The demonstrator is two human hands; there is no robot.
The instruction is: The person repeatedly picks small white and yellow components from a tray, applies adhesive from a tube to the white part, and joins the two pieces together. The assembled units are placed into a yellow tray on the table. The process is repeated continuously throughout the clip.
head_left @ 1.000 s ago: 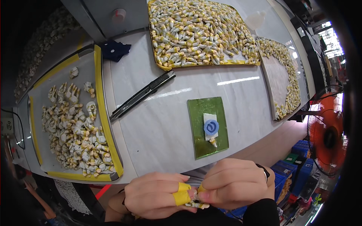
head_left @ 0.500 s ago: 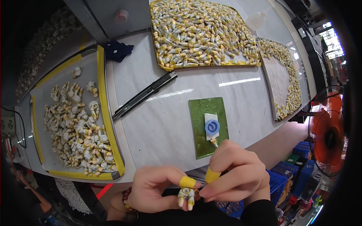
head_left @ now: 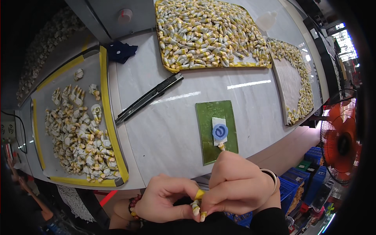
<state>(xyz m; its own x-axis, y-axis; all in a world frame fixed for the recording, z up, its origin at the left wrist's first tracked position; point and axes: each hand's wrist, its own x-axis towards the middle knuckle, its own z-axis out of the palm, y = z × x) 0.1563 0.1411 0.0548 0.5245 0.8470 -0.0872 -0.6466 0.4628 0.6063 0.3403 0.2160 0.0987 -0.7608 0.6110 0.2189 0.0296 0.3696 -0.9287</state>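
Note:
Close to my body, my left hand [head_left: 166, 199] is closed around a small white-and-yellow figurine [head_left: 196, 209], whose two stubby legs point toward me. My right hand [head_left: 237, 186] has its fingers pinched against the figurine's right side. These fingers hide most of its body, and any small piece between them cannot be made out. Beyond the hands, a green plate [head_left: 207, 154] lies on the table. It carries a white pad [head_left: 216, 121] and a round blue cup [head_left: 220, 132]. A small white-and-yellow arm-like piece [head_left: 221, 146] lies at the pad's near end.
At left, a yellow-taped tray [head_left: 103, 74] holds many similar figurines. Another tray [head_left: 172, 70] full of small white-and-yellow pieces stands at the back, with a partly filled one [head_left: 288, 78] to its right. A black utility knife [head_left: 150, 98] lies mid-table. An orange fan [head_left: 342, 145] stands at right.
My right hand has turned and moved slightly left, closing over the figurine's side. The figurine, seen front-on before, is now mostly covered and tilted.

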